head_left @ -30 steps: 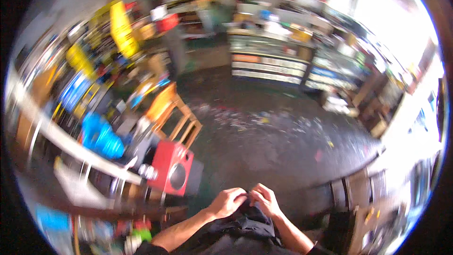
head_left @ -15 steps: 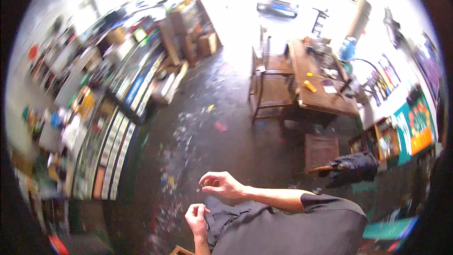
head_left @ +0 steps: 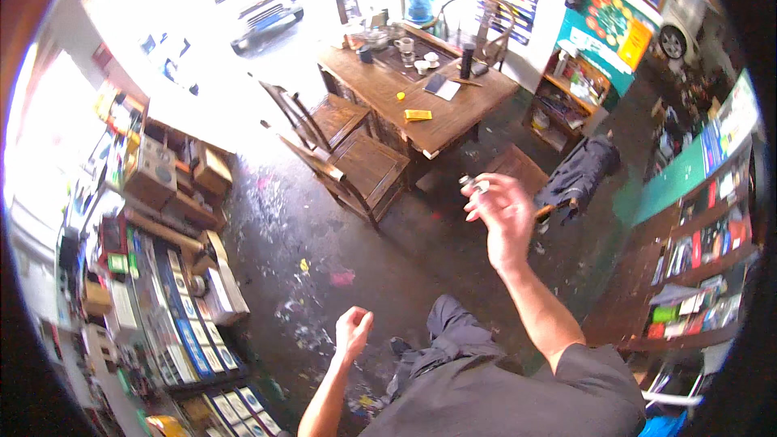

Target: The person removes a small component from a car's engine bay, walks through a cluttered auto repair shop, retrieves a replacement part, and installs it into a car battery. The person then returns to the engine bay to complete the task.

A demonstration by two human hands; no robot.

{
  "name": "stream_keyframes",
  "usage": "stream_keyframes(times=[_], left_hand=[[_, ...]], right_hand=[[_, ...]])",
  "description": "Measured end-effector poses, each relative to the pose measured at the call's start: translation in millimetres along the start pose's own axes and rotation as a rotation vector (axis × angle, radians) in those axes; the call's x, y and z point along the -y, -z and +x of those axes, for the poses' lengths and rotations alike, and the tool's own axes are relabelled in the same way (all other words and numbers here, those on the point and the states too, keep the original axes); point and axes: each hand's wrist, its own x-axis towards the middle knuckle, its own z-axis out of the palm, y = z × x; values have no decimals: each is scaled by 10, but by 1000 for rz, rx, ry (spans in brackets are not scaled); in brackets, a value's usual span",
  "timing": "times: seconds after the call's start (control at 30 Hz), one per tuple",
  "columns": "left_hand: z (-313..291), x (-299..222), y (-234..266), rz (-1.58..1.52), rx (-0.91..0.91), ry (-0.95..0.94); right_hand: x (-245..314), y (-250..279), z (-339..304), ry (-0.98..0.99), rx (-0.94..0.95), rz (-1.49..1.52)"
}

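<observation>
1. Dark, scuffed floor (head_left: pixel 405 263) under us, with pale flecks and a pinkish smudge on it. Far off to the left it's super bright, and a car (head_left: pixel 263 14) sits out in the glare.
2. Our right hand (head_left: pixel 508 218) is raised out over the floor, fingertips pinched together on a small shiny thing (head_left: pixel 466 182). That thing is up in the air at our fingertips, and it's too tiny for us to say what it is.
3. Our left hand (head_left: pixel 353 332) hangs lower and nearer, well apart from the right one, fingers curled into a loose fist. We can't tell if anything's tucked inside.
4. Beyond our right hand we've got a wooden table (head_left: pixel 477 103) with a yellow box (head_left: pixel 418 116) near its front edge, plus some cups (head_left: pixel 407 50) farther back. Two wooden chairs (head_left: pixel 368 170) stand along its left side.
5. Just right of our raised hand, some dark cloth (head_left: pixel 579 170) is draped in a heap.
6. Over on our left there's a display case (head_left: pixel 188 332) with rows of pale panels; on our right, a long shelf (head_left: pixel 619 291) full of small colorful stuff.
</observation>
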Motion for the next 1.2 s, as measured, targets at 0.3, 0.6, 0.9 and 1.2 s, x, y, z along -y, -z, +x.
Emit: stream_keyframes(times=[0.3,0.6,0.9,1.2], left_hand=[[2954,-1122,-826,317,211,-144],[4923,-420,-1846,395,279,293],[5983,534,-1842,583,453,900],[6919,-94,-3098,-422,142,1224]], right_hand=[[-342,829,1782,175,-266,-93],[-1531,1429,4665,-63,-295,102],[-2955,1819,6719,-512,-364,146],[-4837,1604,10569,-146,16,-225]])
